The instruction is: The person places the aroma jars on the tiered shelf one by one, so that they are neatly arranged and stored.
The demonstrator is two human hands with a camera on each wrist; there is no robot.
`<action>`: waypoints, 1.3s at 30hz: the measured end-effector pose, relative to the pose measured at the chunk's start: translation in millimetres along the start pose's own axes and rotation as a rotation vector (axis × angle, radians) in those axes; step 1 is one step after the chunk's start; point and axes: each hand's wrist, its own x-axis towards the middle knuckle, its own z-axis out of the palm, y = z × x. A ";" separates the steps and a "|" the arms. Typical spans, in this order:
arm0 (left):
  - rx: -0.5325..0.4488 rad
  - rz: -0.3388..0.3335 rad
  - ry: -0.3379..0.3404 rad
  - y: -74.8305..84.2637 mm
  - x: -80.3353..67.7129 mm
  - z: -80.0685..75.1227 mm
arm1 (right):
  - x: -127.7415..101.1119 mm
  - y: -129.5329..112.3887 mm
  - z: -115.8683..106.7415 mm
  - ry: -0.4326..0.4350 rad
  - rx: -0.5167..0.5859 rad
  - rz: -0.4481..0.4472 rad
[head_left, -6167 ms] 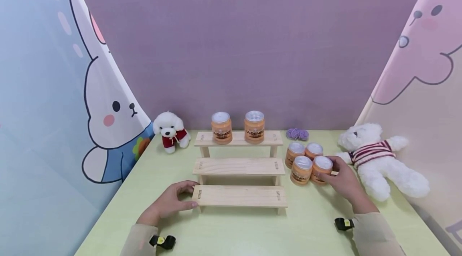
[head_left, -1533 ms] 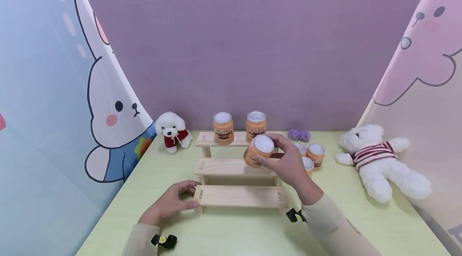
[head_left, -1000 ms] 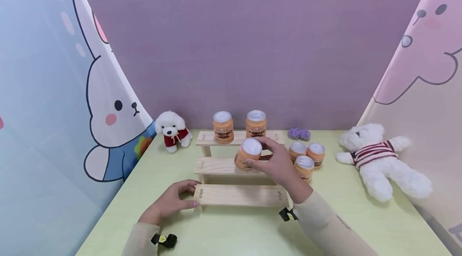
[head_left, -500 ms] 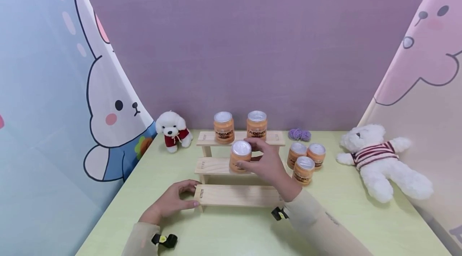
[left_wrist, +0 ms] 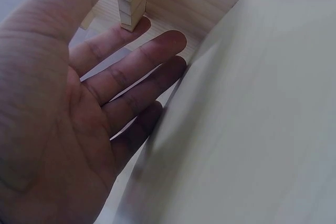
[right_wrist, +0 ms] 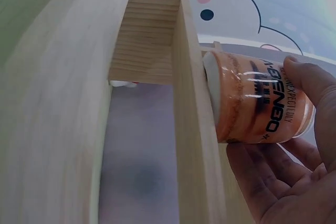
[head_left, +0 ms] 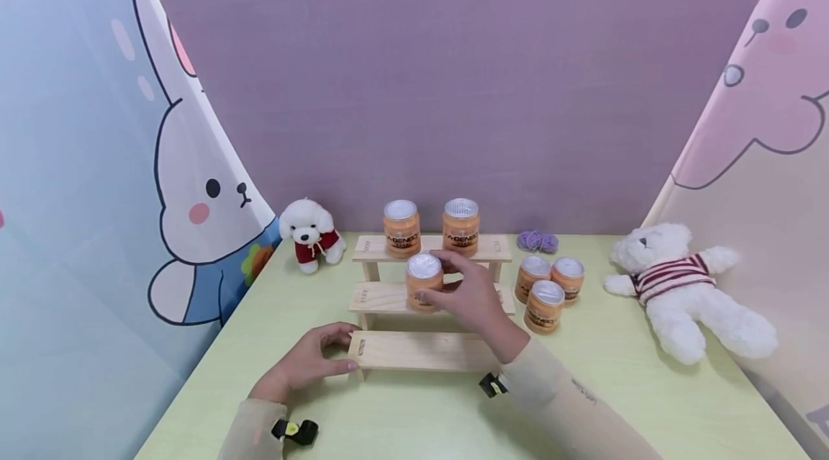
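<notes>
My right hand (head_left: 478,301) holds an orange jar (head_left: 422,292) with a clear lid, thumb on one side and fingers on the other. It stands upright at the middle tier (head_left: 382,298) of a three-tier wooden display stand. In the right wrist view the jar's base (right_wrist: 212,90) is right at the board edge. My left hand (head_left: 307,361) grips the left end of the bottom tier (head_left: 427,350), thumb in front and index finger behind; in the left wrist view the index fingertip (left_wrist: 140,23) touches the wooden leg (left_wrist: 131,1), other fingers extended.
Two matching jars (head_left: 401,231) stand on the top tier (head_left: 369,250). Several more jars (head_left: 544,309) are grouped on the table right of the stand. Purple yarn (head_left: 537,241) lies behind them. A plush dog (head_left: 309,237) sits left, and a plush bear (head_left: 686,287) lies right.
My right hand took a jar from the group on the right, carried it left over the stand, straightened it and lowered it to the middle tier. My left hand kept its place.
</notes>
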 end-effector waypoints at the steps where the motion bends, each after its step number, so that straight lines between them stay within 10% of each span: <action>1: 0.002 -0.002 0.000 0.2 -0.1 0.0 | -0.2 0.3 0.7 0.001 0.000 0.003; 39: 0.001 -0.011 0.004 1.9 -1.2 -0.3 | -1.8 -2.0 36.6 -0.033 0.136 0.012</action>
